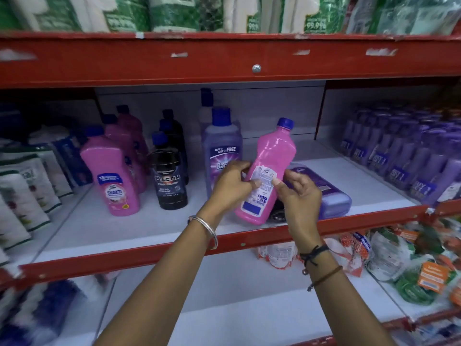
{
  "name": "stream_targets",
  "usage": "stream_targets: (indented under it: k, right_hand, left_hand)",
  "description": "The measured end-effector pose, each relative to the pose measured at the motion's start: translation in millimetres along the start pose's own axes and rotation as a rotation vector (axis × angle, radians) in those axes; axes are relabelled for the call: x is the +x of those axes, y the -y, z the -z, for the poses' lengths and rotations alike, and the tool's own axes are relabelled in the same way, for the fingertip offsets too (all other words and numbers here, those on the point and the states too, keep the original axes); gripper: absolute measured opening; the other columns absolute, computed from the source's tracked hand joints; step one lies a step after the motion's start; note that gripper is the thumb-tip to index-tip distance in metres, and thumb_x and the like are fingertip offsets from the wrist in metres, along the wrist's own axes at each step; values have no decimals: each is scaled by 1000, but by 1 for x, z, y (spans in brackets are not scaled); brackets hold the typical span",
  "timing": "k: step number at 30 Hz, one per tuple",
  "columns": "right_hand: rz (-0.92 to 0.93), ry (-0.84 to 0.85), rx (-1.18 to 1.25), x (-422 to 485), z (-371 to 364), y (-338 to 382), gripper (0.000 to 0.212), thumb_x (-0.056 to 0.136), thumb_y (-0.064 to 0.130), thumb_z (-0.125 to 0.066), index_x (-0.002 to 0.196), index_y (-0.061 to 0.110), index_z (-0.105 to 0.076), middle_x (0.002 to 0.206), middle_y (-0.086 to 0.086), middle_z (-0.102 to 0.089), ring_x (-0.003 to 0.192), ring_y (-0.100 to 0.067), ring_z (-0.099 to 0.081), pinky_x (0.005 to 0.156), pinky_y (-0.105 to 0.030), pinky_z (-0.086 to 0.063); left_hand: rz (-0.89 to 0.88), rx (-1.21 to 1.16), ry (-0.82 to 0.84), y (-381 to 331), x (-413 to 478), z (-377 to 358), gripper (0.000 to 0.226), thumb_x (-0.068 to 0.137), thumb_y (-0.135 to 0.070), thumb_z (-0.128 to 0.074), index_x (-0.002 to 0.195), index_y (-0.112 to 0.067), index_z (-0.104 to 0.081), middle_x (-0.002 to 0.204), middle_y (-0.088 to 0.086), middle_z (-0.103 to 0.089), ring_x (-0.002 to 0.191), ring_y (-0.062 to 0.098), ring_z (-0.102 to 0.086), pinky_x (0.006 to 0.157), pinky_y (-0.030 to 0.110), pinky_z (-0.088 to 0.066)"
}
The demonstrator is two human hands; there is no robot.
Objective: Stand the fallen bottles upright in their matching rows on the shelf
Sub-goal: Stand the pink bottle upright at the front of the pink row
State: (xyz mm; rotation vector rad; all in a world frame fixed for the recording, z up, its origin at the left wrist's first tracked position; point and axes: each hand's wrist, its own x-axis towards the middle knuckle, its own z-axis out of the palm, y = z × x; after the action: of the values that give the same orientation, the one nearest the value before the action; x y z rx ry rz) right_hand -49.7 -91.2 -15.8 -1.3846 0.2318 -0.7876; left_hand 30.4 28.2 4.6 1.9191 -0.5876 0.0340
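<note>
Pink bottle [265, 171] held tilted by both hands' closed fingers [277, 182].
One purple bottle [324, 191] is left lying on the shelf [149, 221]; pink row [112, 168] awaits.

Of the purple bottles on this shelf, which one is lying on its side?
The purple bottle lying flat just behind the right hand, beside the held pink bottle. The tall purple bottle behind the left hand and the purple row at right stand upright.

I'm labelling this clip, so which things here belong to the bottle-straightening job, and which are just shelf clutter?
Part of the job:
- pink bottle, held tilted by left hand and right hand
- fallen purple bottle, lying on its side
- pink row
- standing purple bottle

Just there:
- black bottles
- pouches
- small purple bottles
</note>
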Motion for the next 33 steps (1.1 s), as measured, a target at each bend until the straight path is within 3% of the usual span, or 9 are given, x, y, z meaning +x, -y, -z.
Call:
stream_targets:
  k: [2, 5, 11, 18, 21, 28, 30, 33]
  right_hand:
    - [24, 50, 6, -15, -12, 3, 31, 78, 4, -70, 109, 2, -63, 107, -13, -71, 91, -19, -71, 82, -36, -59]
    - [68, 130, 15, -42, -39, 4, 28, 79, 4, -70, 106, 7, -63, 102, -7, -70, 81, -6, -70, 72, -22, -58]
    - [130, 265, 26, -79, -101, 2, 27, 78, 4, -70, 95, 22, -60, 106, -7, -68, 93, -24, -69, 85, -41, -56]
    - [152, 459, 44, -112, -179, -9, 28, 79, 5, -69, 90, 27, -56, 97, 0, -68, 83, -12, -68, 74, -36, -58]
    - [127, 513, 56, -118, -202, -15, 28, 81, 4, -67, 94, 26, -55, 102, -6, -68, 89, -17, -69, 78, -36, -58]
    - [137, 556, 25, -125, -232, -35, 26, 82, 8, -66, 102, 21, -57, 111, -10, -67, 102, -24, -66, 90, -38, -54]
    - [141, 506, -8, -126, -237, -39, 25, 82, 12, -68, 105, 14, -58, 110, -11, -67, 98, -20, -66, 85, -30, -55]
    - [166, 353, -96, -128, -240, -43, 23, 80, 18, -70, 97, 8, -59, 95, -6, -66, 84, -14, -62, 70, -10, -51]
  left_hand:
    - [-7, -66, -29, 4, -16, 18, 36, 71, -16, -73, 103, -26, -59, 109, 9, -65, 95, 27, -67, 87, 49, -56]
    - [-19, -71, -92, 14, -43, 52, 45, 71, -11, -73, 113, -18, -58, 115, 15, -63, 96, 22, -64, 89, 42, -55]
    - [-51, -125, -203, 32, -89, 118, 43, 77, -3, -70, 115, -12, -54, 111, 10, -64, 89, 12, -63, 79, 26, -54]
    - [-25, -125, -362, 67, -125, 193, 45, 76, -3, -70, 117, -10, -55, 106, 6, -66, 90, 15, -65, 80, 29, -56]
    - [-19, -77, -413, 78, -131, 210, 46, 77, -4, -70, 119, -12, -54, 106, 0, -63, 87, 4, -60, 67, 10, -52]
    - [-13, -70, -450, 101, -139, 231, 45, 79, -9, -69, 119, -13, -50, 106, -6, -59, 89, -2, -56, 65, 6, -46]
    - [-31, -62, -450, 105, -139, 235, 37, 84, -11, -65, 118, -13, -51, 103, -9, -58, 90, -1, -57, 67, 7, -47]
    - [-42, -81, -460, 113, -139, 238, 22, 93, -8, -48, 114, -16, -53, 104, -7, -61, 93, 7, -60, 79, 23, -51]
